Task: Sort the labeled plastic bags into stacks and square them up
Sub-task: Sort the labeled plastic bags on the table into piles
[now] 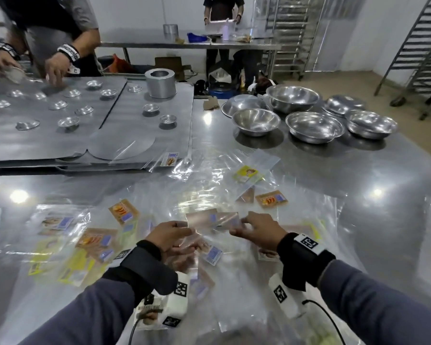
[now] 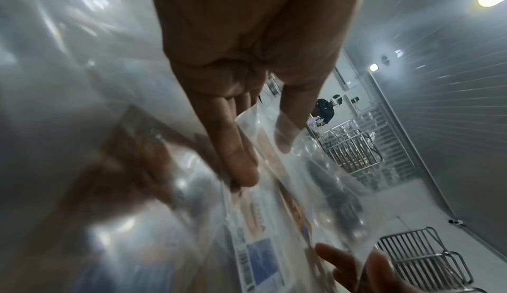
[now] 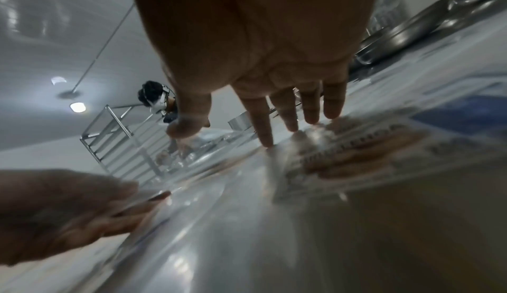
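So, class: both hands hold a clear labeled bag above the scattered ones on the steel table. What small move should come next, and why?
Probably lower the held bag onto the loose pile of like-labeled bags at the left. The left hand and right hand pinch its opposite edges, so it hangs flat and free above the table, ready to lay down. Its label is too blurred to confirm the match.
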{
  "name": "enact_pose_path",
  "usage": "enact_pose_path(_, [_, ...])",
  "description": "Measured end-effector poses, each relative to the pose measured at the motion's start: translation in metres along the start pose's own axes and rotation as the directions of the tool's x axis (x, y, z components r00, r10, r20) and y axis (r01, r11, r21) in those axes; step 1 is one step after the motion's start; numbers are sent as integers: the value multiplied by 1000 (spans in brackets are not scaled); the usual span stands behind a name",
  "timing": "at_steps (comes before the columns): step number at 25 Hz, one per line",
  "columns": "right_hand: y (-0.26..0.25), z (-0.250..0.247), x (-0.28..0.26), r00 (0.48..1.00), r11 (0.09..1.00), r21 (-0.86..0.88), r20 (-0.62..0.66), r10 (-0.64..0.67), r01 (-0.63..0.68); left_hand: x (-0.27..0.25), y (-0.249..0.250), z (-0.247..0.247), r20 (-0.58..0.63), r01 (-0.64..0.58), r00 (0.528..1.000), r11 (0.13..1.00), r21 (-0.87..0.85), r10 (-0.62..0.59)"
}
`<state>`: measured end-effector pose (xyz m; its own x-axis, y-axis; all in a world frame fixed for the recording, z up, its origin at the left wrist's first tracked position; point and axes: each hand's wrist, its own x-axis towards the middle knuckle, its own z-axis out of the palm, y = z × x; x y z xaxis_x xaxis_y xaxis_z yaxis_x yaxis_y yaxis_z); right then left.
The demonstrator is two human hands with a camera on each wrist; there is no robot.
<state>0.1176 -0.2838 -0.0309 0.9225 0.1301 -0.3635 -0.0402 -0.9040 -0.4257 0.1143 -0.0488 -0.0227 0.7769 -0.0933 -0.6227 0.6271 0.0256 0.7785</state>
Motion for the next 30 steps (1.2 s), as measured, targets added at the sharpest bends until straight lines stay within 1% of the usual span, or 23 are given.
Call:
enact_pose_path(1, [-3,4,-3,1000,1000,2,20,-15,15,0,0,0,11,-5,1000,1000,17,5])
enact_pose_path(2, [-7,6,-7,999,998,53,39,-31,29,1,-1,0,27,-8,1000,999,39,7])
enact_pose_path(4, [-9,4,-18,995,977,207,73,-61,44,3,-2,-1,36,-25,999,994,105,21])
enact_pose_path(5, [-7,2,-21,996,969,246,74,-48,29,2,-1,-3,44,-33,999,991,130,28])
enact_pose_path(7, [1,-6,-20,1000,954,298,20,16,-21,-1,1,-10,82,-46,996,990,131,36])
enact_pose_path(8, [5,-12,-16,998,940,340,-38,48,-32,-3,2,-15,89,-42,995,994,104,33])
enact_pose_path(9, [12,-18,-9,990,938,341,-107,94,-52,-5,4,-20,89,-38,996,996,80,30])
enact_pose_path(10, [19,-24,-1,979,954,292,-163,118,-67,-6,4,-26,90,-38,995,997,70,32])
enact_pose_path(11, [25,-27,5,977,976,192,-171,131,-98,-5,4,-30,84,-37,996,995,88,30])
enact_pose_path(12, [30,-28,11,981,990,61,-140,132,-124,-5,4,-33,72,-38,997,992,118,30])
enact_pose_path(13, [33,-25,13,985,984,-91,-96,146,-155,-5,3,-35,49,-31,999,987,155,23])
enact_pose_path(14, [37,-20,17,982,963,-201,-86,168,-182,-6,3,-37,25,-24,999,983,182,20])
enact_pose_path(15, [39,-17,18,975,949,-232,-111,191,-213,-7,2,-38,5,-16,1000,981,193,15])
enact_pose_path(16, [39,-15,16,968,952,-205,-153,200,-229,-8,1,-40,-1,-13,1000,981,191,13])
enact_pose_path(18, [31,-17,7,952,966,-63,-197,234,-251,-11,1,-46,13,-15,1000,985,170,13])
enact_pose_path(21, [12,-19,-16,939,960,176,-233,254,-216,-20,1,-54,57,-12,998,994,111,6])
enact_pose_path(22, [2,-18,-27,940,953,240,-239,242,-184,-23,0,-57,73,-15,997,996,91,9])
enact_pose_path(24, [-22,-13,-45,944,952,278,-259,205,-131,-28,-4,-64,96,-26,995,997,79,18])
enact_pose_path(26, [-47,1,-56,959,963,256,-241,149,-85,-33,-8,-68,102,-40,994,994,106,29])
enact_pose_path(28, [-74,22,-62,981,978,208,-185,58,-19,-34,-13,-70,128,-53,991,991,122,37])
enact_pose_path(30, [-95,45,-64,993,995,83,-110,-50,59,-37,-17,-66,136,-29,991,997,67,20])
